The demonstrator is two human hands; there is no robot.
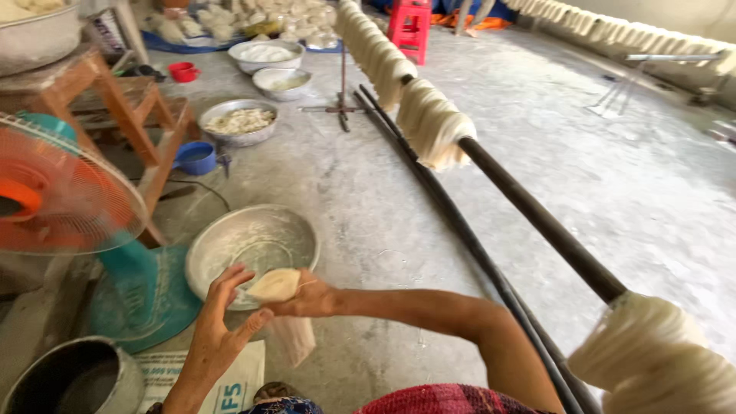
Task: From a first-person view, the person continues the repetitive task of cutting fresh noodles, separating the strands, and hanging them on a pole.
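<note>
Far left: an orange-grilled electric fan on a teal base, blades blurred; a wooden stool stands behind it and a dark metal pot sits at the bottom corner. Just right of the pot, a printed sack lies flat on the concrete floor. Left hand raised over the sack, fingers spread and slightly curled, palm facing right, gripping nothing; fingertips just beside the dough. The pale lump of dough sits between the two hands, above the near rim of a wide, shallow aluminium basin dusted with flour. Right hand closes its fingers on the right end of the dough, forearm reaching in from the right across the frame; a limp whitish piece hangs below this hand, what it is cannot be told. Further back, left of centre: a blue scoop, a metal bowl of white pieces, two more bowls behind, and a small red cup. Right of centre, a long dark pole runs diagonally, hung with loops of pale noodle strands; a second bundle fills the near-right corner. More dark poles lie on the floor beneath. A red plastic stool stands at the top.
</note>
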